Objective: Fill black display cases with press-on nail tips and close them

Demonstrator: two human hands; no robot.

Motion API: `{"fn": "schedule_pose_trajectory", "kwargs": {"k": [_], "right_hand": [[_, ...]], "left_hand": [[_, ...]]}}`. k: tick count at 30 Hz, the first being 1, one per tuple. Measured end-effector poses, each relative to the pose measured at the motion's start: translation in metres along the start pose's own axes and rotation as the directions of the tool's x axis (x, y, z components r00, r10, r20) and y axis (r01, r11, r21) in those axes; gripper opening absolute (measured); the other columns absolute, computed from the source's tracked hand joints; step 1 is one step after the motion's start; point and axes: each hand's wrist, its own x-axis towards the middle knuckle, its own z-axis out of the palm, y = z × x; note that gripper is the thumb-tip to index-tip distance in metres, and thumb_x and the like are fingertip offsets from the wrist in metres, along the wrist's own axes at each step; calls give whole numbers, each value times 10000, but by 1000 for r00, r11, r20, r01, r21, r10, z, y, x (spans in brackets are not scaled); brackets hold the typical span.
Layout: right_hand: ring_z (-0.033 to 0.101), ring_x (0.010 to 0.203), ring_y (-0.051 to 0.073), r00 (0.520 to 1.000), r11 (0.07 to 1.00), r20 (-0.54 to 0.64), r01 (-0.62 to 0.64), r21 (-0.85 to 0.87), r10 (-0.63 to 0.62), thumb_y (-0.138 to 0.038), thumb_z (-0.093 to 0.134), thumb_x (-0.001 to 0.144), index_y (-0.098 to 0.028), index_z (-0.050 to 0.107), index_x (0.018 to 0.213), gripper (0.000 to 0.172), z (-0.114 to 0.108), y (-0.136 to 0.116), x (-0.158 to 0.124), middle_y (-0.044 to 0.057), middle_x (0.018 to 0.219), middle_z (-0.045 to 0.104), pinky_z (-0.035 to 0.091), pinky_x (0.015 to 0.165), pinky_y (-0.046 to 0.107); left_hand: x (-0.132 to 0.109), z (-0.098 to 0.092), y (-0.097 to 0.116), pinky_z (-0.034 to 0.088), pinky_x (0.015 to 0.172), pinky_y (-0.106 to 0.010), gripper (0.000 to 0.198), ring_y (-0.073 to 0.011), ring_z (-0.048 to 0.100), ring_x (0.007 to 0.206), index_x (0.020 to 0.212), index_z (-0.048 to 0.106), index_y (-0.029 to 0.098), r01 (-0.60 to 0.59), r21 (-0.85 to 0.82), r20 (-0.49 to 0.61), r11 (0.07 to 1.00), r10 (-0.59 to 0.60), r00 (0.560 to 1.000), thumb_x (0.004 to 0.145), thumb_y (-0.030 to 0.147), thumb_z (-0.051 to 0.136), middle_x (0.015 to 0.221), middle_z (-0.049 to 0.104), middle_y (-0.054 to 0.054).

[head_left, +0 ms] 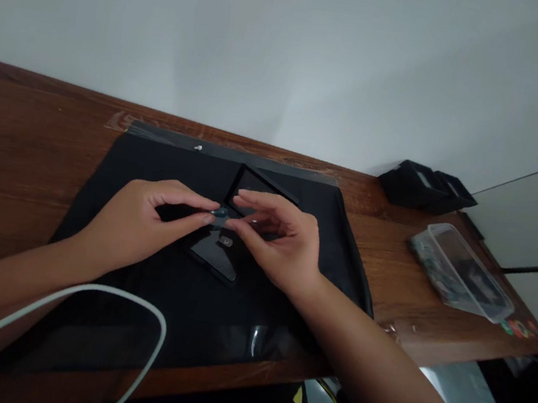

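Observation:
My left hand (141, 226) and my right hand (278, 240) meet over a black mat (153, 164) on the wooden desk (19, 144). Both pinch a small dark bluish part (221, 211) between thumb and fingertips. Right under the hands lies a black phone-like device (218, 254), back side up. A black flat tray-like piece (261, 183) lies just behind the fingers. What the small part is I cannot make out.
A clear plastic box (463, 271) with small bits stands at the right of the desk. A black holder (426, 184) sits at the back right by the wall. A white cable (82, 301) loops over my left forearm near the desk's front edge.

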Motion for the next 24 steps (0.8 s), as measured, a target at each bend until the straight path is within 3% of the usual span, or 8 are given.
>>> {"fn": "schedule_pose_trajectory", "kwargs": {"k": [3,8,15,19,24], "right_hand": [[865,792,123,1000,1000,-12,-11,-22,11,-212,915,935,-221,877,1200,268,-5,-2,2,36,1132,917,727,734,194],[862,821,135,998,993,33,-48,-107,51,-237,885,969,-221,887,1184,215,-7,-4,3,40,1149,915,737,753,221],[866,815,120,996,991,25,88,-103,-86,-173,866,993,-219,881,1141,156,-6,-10,3,12,1077,920,732,776,188],[870,821,125,996,993,26,82,-87,-80,-217,881,996,-232,882,1145,150,-4,-10,2,10,1096,921,739,780,198],[892,875,152,997,996,-15,72,-50,-72,-246,899,986,-241,881,1097,112,-3,-14,-3,8,1064,919,750,764,213]], "left_hand": [[2,2,-3,667,720,-345,315,-274,834,913,1073,948,385,-82,61,65,995,78,995,994,642,784,1001,898,-37],[4,5,-9,658,909,-428,312,-295,790,1003,1158,942,395,-205,142,150,968,183,972,1054,581,714,1047,904,-44],[4,6,-9,634,960,-504,348,-324,745,1023,1077,947,342,-276,244,133,930,249,959,1075,543,663,1040,868,-80],[0,10,-4,604,1102,-584,349,-382,711,1235,1190,928,347,-309,263,115,914,289,951,1040,590,728,1245,842,-99],[-3,16,-8,439,1263,-780,211,-476,573,1494,1143,929,472,-365,266,176,892,327,929,1023,556,777,1528,764,-42]]}}
